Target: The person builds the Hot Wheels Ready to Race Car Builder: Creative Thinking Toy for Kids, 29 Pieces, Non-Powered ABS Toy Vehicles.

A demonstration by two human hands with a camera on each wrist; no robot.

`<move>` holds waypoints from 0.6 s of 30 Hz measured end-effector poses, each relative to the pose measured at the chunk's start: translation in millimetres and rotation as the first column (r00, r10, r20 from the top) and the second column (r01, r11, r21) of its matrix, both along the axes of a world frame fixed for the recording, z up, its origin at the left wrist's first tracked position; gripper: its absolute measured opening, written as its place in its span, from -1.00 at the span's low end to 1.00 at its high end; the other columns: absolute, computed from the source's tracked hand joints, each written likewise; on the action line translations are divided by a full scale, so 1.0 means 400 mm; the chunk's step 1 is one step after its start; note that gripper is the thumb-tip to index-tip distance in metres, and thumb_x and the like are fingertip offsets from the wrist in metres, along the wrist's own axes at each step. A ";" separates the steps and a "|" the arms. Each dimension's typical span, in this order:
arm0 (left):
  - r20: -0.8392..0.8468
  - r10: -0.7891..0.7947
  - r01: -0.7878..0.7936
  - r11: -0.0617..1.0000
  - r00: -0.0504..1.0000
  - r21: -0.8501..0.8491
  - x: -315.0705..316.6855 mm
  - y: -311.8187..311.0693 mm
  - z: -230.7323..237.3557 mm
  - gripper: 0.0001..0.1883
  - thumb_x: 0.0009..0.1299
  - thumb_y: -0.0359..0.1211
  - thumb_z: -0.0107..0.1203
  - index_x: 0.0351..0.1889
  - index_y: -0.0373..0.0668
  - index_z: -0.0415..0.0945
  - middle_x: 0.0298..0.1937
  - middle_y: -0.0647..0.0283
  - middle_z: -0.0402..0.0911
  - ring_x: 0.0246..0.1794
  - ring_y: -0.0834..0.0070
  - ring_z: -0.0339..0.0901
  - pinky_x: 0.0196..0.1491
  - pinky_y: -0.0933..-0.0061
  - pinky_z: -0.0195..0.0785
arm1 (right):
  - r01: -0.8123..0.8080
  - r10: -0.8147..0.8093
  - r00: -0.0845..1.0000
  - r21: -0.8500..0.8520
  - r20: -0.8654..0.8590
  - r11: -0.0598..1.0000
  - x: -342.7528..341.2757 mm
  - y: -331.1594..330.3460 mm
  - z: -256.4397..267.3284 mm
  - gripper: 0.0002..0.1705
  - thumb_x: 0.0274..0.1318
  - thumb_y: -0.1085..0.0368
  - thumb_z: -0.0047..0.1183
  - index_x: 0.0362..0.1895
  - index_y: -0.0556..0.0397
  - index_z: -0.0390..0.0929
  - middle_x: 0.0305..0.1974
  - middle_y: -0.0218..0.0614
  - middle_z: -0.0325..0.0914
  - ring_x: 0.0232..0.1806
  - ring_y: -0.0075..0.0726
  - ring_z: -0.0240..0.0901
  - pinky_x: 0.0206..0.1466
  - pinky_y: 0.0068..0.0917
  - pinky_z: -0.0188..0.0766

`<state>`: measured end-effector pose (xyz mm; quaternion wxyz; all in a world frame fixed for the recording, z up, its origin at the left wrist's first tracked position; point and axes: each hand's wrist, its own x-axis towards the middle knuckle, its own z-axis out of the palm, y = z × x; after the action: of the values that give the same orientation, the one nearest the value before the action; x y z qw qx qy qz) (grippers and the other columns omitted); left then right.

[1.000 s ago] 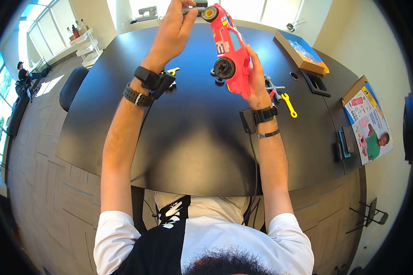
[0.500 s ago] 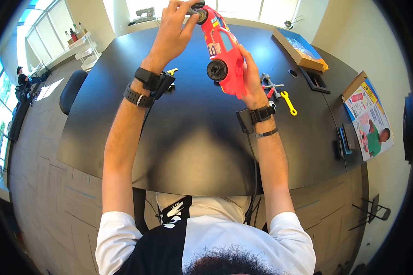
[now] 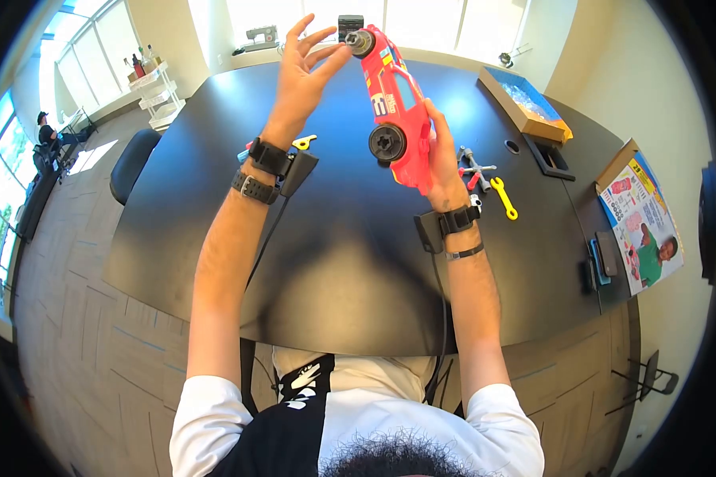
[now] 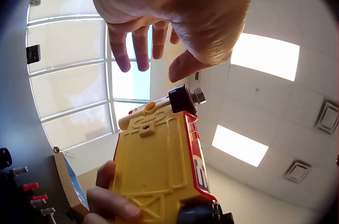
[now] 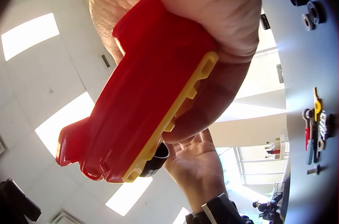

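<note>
My right hand [image 3: 445,155] grips a red toy race car [image 3: 398,103], held tilted above the table, one end raised. In the left wrist view its yellow underside [image 4: 151,160] faces the camera, and right fingers lie across it. A black wheel [image 3: 387,143] sits at the car's near end. On the far end's wheel [image 4: 181,100], a grey bolt [image 4: 199,96] sticks out from the hub. My left hand [image 3: 301,83] is spread beside that wheel, thumb and fingers extended and holding nothing, with fingertips close to the bolt.
A yellow toy wrench [image 3: 503,197] and a grey cross-shaped piece [image 3: 476,168] lie right of the car. Loose black wheels [image 5: 315,11] and several tools [image 5: 316,123] rest on the table. An open box [image 3: 523,103] and a printed carton [image 3: 640,219] stand at right.
The left hand's fingers were around the bolt at the far wheel; they have let go and spread out. The bolt now shows on the hub. The car stays in the right hand.
</note>
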<state>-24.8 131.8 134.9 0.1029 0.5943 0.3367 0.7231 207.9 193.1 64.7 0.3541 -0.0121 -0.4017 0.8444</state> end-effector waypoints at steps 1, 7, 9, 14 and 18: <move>0.001 -0.001 0.001 1.000 1.000 -0.005 -0.018 0.001 -0.003 -0.32 0.63 -0.27 0.28 0.63 -0.15 0.24 0.48 -0.04 0.52 0.43 0.26 0.57 0.41 0.23 0.52 | 0.001 -0.001 1.000 -0.005 0.001 1.000 0.000 0.000 0.000 -0.22 0.53 -0.22 0.12 0.47 0.14 0.39 0.24 -0.16 0.68 0.10 -0.33 0.74 0.09 -0.32 0.77; -0.005 0.018 -0.019 0.992 1.000 -0.129 0.003 -0.021 0.025 -0.32 0.59 -0.26 0.35 0.54 -0.23 0.26 0.34 -0.02 0.61 0.32 0.23 0.66 0.31 0.24 0.63 | 0.063 -0.063 0.997 0.013 0.053 0.998 -0.005 -0.019 0.012 -0.20 0.52 -0.28 0.08 0.48 0.10 0.41 0.17 -0.19 0.70 0.03 -0.36 0.76 0.03 -0.38 0.79; 0.015 -0.003 0.004 0.995 1.000 -0.095 0.018 -0.017 0.022 -0.34 0.59 -0.25 0.34 0.52 -0.26 0.27 0.28 -0.06 0.62 0.24 0.19 0.71 0.32 0.20 0.64 | 0.033 -0.033 0.997 0.002 0.068 0.999 -0.007 -0.021 0.011 -0.21 0.52 -0.27 0.09 0.48 0.10 0.41 0.18 -0.19 0.70 0.04 -0.36 0.76 0.03 -0.37 0.80; 0.141 -0.153 0.166 0.982 0.978 -0.090 0.010 -0.035 0.018 -0.39 0.61 -0.26 0.31 0.49 -0.27 0.28 0.27 -0.10 0.62 0.21 0.22 0.73 0.37 0.18 0.64 | 0.012 -0.012 1.000 0.009 0.024 1.000 -0.005 -0.006 0.001 -0.22 0.52 -0.26 0.11 0.46 0.12 0.43 0.17 -0.20 0.70 0.04 -0.37 0.76 0.03 -0.36 0.80; 0.228 -0.243 0.274 0.955 0.943 -0.113 0.003 -0.027 0.028 -0.45 0.66 -0.30 0.22 0.49 -0.26 0.26 0.33 -0.10 0.60 0.27 0.18 0.70 0.43 0.13 0.60 | 0.024 -0.024 0.999 0.007 0.035 1.000 -0.005 -0.014 0.005 -0.19 0.53 -0.24 0.11 0.49 0.15 0.38 0.24 -0.16 0.67 0.12 -0.36 0.72 0.10 -0.35 0.75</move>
<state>-23.7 121.1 146.2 0.2746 0.5443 0.2938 0.7362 205.7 187.6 66.6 0.3571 -0.0305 -0.4103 0.8386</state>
